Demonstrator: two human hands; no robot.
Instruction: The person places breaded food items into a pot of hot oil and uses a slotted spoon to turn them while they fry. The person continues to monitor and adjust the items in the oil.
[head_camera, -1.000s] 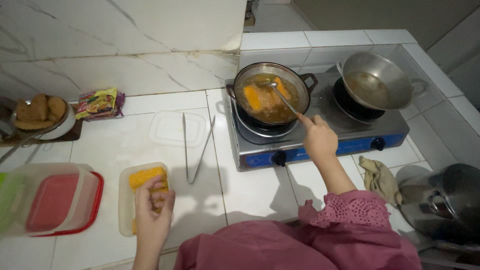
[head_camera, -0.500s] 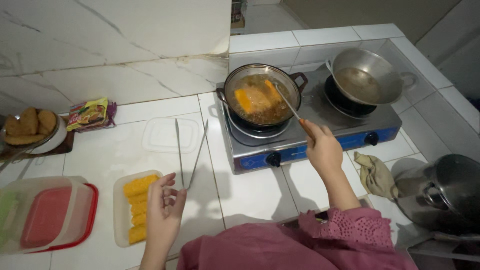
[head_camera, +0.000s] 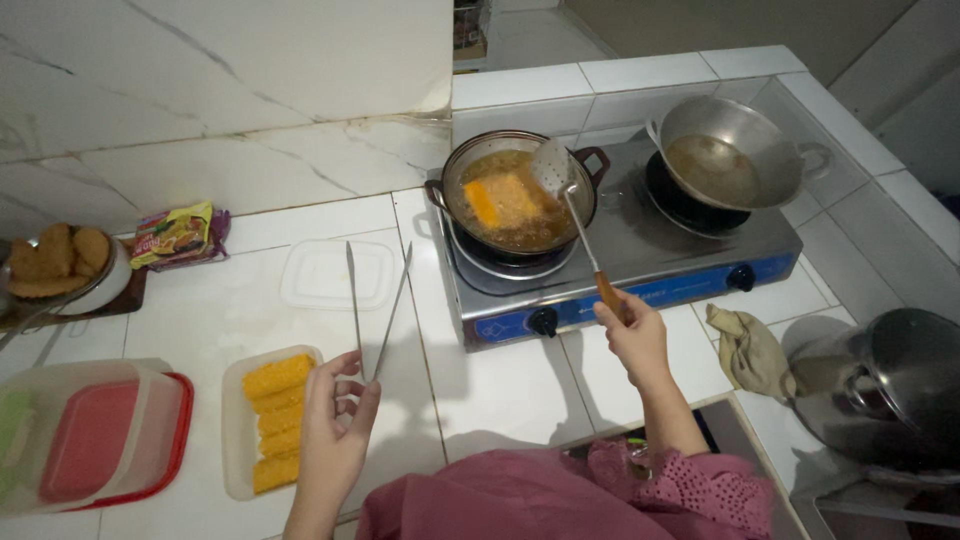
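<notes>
My right hand (head_camera: 632, 333) grips the wooden handle of a slotted metal skimmer (head_camera: 553, 166), whose head is lifted above a dark frying pan (head_camera: 520, 198) of hot oil with orange breaded pieces (head_camera: 497, 198) frying in it. My left hand (head_camera: 335, 424) holds the joined end of long metal tongs (head_camera: 376, 296), whose arms point away over the white tiled counter. Just left of that hand lies a clear tray of raw breaded yellow sticks (head_camera: 270, 420).
The two-burner gas stove (head_camera: 640, 262) also carries a steel wok (head_camera: 728, 152) of oil. A clear lid (head_camera: 336, 274), a snack packet (head_camera: 176, 236), a plate of fried pieces (head_camera: 58, 264), stacked plastic boxes (head_camera: 88, 436), a rag (head_camera: 748, 350) and a steel kettle (head_camera: 892, 392) surround it.
My left hand left the tray and took hold of the tongs. My right hand drew back toward me and raised the skimmer out of the oil.
</notes>
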